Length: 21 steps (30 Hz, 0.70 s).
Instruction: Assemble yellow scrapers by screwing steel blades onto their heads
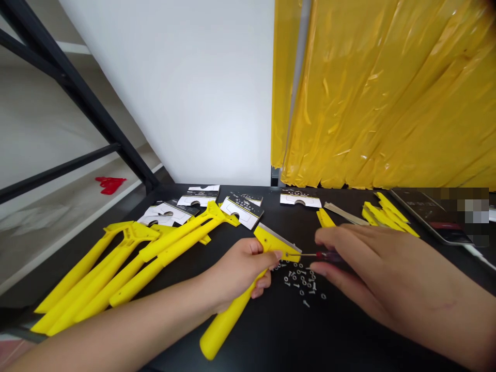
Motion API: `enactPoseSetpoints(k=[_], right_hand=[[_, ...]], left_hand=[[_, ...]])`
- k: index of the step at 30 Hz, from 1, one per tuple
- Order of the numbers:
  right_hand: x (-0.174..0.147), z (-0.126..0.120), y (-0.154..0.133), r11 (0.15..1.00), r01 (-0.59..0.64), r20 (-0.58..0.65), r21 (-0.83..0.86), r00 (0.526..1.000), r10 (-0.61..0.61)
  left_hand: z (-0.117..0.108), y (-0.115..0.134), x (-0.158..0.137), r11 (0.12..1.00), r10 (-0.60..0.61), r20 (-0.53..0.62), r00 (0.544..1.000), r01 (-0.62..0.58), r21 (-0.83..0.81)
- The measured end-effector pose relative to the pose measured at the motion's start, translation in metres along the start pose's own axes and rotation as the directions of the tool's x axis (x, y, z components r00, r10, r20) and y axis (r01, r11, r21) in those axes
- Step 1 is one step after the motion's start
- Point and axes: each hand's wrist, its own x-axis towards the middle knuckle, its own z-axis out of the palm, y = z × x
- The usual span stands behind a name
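Observation:
My left hand [248, 268] is wrapped round the neck of a yellow scraper [228, 325], whose handle points down toward me. A metal blade [277, 236] runs along the scraper's far edge. In my right hand [372, 274] is a screwdriver [327, 256], pinched between thumb and fingers. Its thin shaft reaches left, with the tip at a screw hole near the right corner of the scraper head. Loose small screws and nuts [302, 279] lie scattered on the black table just beneath the head.
Several yellow scraper handles [132, 268] lie on the left. Printed cards [242, 211] are strewn along the back of the black table [333, 336]. Yellow flat pieces [387, 214] and a tablet-like device [426, 214] sit at back right. A white panel and yellow plastic wrapping [387, 93] stand behind.

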Motion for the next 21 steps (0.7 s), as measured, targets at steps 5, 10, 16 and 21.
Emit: enactPoseSetpoints(k=[5,10,16,21], right_hand=[[-0.0016,-0.0024,-0.0016,0.999,0.015,0.015,0.033,1.0,-0.016],[-0.0025,0.0,-0.0024,0.997,0.009,0.004,0.077,1.0,-0.009],[-0.0042,0.0035,-0.0016,0.997,-0.064,-0.023,-0.053,0.998,0.063],[-0.0066,0.0029,-0.0011,0.997,-0.069,0.022,-0.019,0.997,0.069]], left_hand=[[-0.0004,0.0005,-0.0004,1.0,-0.01,-0.002,1.0,0.01,0.006],[-0.0014,-0.0003,-0.0001,1.0,0.002,0.011,1.0,-0.002,-0.002],[-0.0005,-0.0008,-0.0004,1.0,-0.004,0.001,1.0,0.004,-0.009],[0.0002,0.0001,-0.0003,1.0,0.006,-0.001,1.0,-0.006,-0.013]])
